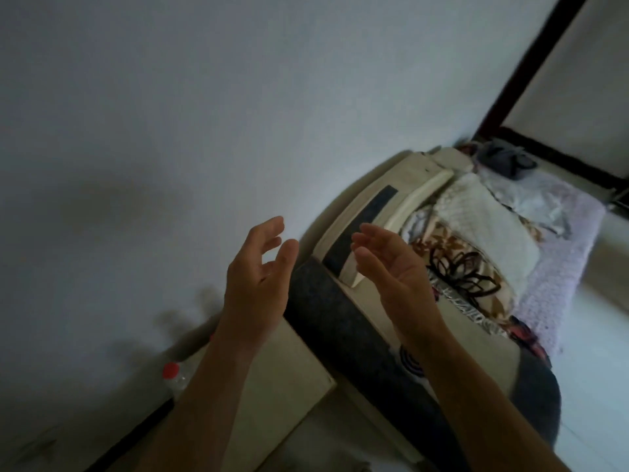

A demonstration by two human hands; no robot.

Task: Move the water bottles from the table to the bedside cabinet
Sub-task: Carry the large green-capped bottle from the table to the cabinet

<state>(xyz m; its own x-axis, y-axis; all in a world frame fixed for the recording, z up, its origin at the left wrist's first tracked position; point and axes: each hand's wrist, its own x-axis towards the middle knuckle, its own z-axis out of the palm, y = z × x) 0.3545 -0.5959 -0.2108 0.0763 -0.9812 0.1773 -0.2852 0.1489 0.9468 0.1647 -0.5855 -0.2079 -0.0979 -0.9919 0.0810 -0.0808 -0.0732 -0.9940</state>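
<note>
A clear water bottle point(174, 376) with a red cap stands on the beige bedside cabinet point(272, 379) at the lower left, close to the wall and partly hidden by my left forearm. My left hand point(258, 277) is raised above the cabinet, fingers spread, holding nothing. My right hand point(391, 267) is held up beside it, palm facing left, fingers apart and empty. Both hands are well above and to the right of the bottle. The table is out of view.
A bed with a dark padded headboard point(340, 321) lies to the right of the cabinet. Folded blankets point(476, 233) and a lilac cover point(558, 267) lie on it. A pale wall point(170, 114) fills the upper left. A dark door frame point(531, 63) stands at the upper right.
</note>
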